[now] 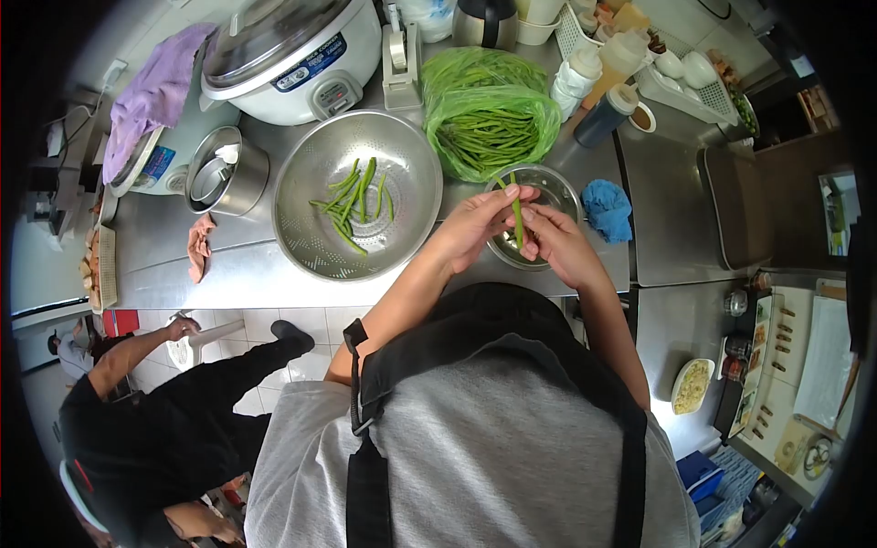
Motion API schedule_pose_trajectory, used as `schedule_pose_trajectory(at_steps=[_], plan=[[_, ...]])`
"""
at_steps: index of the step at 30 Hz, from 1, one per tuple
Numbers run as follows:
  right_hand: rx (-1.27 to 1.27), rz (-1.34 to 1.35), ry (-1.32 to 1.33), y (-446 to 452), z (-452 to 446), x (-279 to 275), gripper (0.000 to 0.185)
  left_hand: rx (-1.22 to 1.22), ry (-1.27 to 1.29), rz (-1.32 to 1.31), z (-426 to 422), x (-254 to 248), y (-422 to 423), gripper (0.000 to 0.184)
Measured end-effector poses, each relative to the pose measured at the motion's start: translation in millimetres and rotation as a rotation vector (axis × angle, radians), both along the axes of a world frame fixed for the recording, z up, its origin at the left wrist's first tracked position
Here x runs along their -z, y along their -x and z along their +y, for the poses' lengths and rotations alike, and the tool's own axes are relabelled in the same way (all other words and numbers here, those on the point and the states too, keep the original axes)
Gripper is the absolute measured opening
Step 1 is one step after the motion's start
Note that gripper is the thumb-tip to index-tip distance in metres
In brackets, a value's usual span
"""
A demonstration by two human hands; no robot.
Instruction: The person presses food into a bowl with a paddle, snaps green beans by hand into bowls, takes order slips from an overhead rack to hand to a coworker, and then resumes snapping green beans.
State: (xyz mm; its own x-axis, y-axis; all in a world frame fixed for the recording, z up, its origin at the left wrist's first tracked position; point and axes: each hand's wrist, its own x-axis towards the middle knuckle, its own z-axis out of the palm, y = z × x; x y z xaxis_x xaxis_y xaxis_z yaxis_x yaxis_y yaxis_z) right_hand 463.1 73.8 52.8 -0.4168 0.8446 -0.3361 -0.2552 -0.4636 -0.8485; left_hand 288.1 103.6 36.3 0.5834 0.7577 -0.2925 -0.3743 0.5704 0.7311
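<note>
Over a small steel bowl (559, 180), my left hand (477, 225) and my right hand (559, 243) pinch one green bean (518, 215) between them, fingertips close together. The bean stands roughly upright in the view. Part of the bowl is hidden by my hands. Left of it sits a large perforated steel colander (301, 205) with several green beans (352, 205) at its bottom. Just behind the bowl, an open green plastic bag (445, 151) is full of green beans (489, 132).
Rice cooker (292, 68), tape dispenser (400, 68) and sauce bottles (598, 119) line the back. A blue cloth (607, 210) lies right of the bowl. Steel pots (224, 173) and a pinkish cloth (200, 247) are at left. Another person (155, 429) in black stands at lower left.
</note>
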Motion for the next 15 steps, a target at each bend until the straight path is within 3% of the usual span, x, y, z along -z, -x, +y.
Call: schedule_pose_trajectory(at_steps=[5, 9, 12, 15], plan=[[0.009, 0.071, 0.015, 7.4, -1.4, 2.1, 0.025, 0.031, -0.001, -0.047, 2.2, 4.1, 5.4, 0.041], [0.214, 0.251, 0.073, 18.7, -2.1, 20.0, 0.019, -0.077, 0.017, -0.081, -1.4, -3.7, 3.7, 0.036], [0.309, 0.472, 0.212, 28.9, -3.9, 29.5, 0.016, -0.058, -0.217, -0.003, -0.2, 16.3, 9.4, 0.03], [0.359, 0.547, 0.194, 32.8, -2.5, 39.7, 0.015, -0.245, -0.426, 0.037, -7.4, 12.7, 10.2, 0.026]])
